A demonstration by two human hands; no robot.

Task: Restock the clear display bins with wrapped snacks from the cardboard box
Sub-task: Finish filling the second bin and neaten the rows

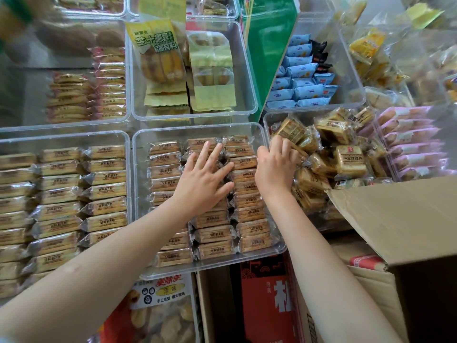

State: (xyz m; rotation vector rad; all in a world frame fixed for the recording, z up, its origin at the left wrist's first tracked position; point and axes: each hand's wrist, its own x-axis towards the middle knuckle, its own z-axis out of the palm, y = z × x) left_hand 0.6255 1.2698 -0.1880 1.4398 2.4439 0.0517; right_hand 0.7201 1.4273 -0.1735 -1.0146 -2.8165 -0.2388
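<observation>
beside the brown cardboard box (405,219), tan snacks (212,233) with dark print fill a clear bin (138,194); behind it yellow-green packets (212,95), pale blue packets (304,92), pink wrappers (415,144), a green board (269,45).

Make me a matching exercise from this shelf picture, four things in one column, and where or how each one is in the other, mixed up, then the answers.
1. left hand
2. right hand
3. blue packets
4. cardboard box

A. bottom right, flap open
B. fingers spread flat on the middle bin's snacks
C. stacked in the upper right bin
D. fingers curled at the rim between two bins

Pairs: 1-B, 2-D, 3-C, 4-A
</observation>
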